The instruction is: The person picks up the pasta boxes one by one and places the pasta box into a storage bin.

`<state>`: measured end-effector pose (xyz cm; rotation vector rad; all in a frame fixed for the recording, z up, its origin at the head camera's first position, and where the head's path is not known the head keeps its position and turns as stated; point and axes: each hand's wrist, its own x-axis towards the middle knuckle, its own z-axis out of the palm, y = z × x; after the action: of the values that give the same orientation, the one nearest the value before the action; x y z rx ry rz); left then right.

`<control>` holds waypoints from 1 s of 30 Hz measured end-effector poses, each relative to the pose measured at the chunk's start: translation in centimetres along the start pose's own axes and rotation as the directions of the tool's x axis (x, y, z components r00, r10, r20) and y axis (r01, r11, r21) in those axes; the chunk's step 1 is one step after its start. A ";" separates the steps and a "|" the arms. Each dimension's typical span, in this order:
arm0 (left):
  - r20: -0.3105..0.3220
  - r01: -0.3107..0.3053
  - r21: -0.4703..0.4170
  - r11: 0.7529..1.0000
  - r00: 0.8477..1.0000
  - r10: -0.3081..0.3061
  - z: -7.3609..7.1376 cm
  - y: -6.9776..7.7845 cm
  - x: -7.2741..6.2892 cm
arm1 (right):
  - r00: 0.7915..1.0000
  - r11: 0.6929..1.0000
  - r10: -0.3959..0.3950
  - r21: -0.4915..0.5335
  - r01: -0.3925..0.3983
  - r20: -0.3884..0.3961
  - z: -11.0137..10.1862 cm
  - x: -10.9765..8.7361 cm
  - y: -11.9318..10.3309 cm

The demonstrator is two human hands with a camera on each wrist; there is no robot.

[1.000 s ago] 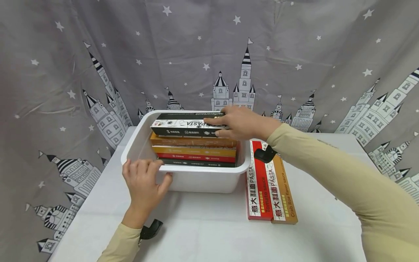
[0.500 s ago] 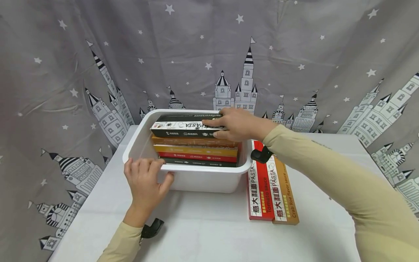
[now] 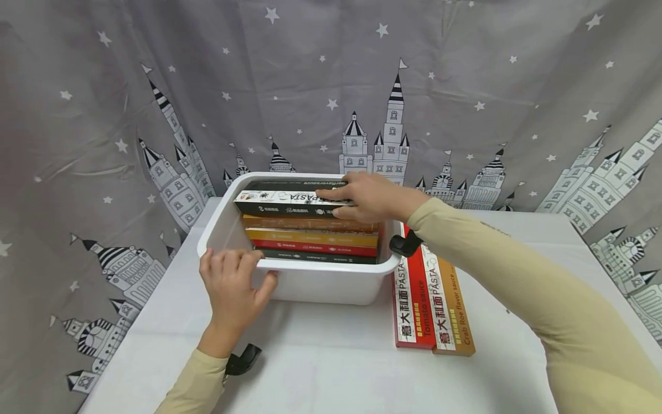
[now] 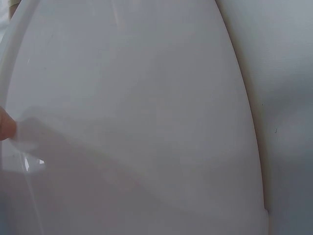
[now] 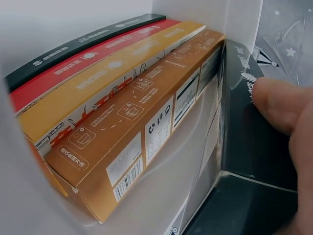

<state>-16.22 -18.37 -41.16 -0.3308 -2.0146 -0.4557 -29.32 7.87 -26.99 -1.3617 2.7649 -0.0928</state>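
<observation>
A white plastic bin [image 3: 320, 286] stands on the table, with several pasta boxes lined up on edge inside it. My left hand [image 3: 233, 290] grips its near left rim, fingers over the edge and thumb against the outer wall. In the left wrist view, the thumb tip [image 4: 7, 126] shows beside the bin's wall. My right hand [image 3: 372, 197] holds a black and white pasta box [image 3: 279, 204] at its right end, at the back of the bin. That box sits higher than the others and is tilted. The thumb [image 5: 279, 100] lies on its black side in the right wrist view.
Inside the bin, in front of the held box, stand an orange-brown box [image 5: 122, 117], a yellow box [image 5: 102, 71], a red box [image 5: 54, 73] and a dark box [image 5: 83, 44]. Right of the bin, a red tomato sauce box [image 3: 420, 305] and a crab roe box [image 3: 457, 322] lie flat.
My right hand and the black box have slid slightly left within the bin. My left hand keeps its grip on the rim. The head view has shifted a little.
</observation>
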 end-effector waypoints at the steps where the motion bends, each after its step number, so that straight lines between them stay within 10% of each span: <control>1: -0.001 0.000 0.002 1.000 1.000 0.000 0.0 0.0 0.0 | 1.000 1.000 0.000 0.004 0.000 0.001 0.0 0.1 0.0; 30: 0.010 0.004 0.001 1.000 1.000 -0.004 0.0 0.0 0.0 | 0.987 0.992 0.102 0.060 -0.110 0.125 -0.2 1.4 0.8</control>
<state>-16.18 -18.41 -41.17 -0.3290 -2.0252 -0.4571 -30.80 7.28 -26.90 -1.1621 2.7009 -0.0931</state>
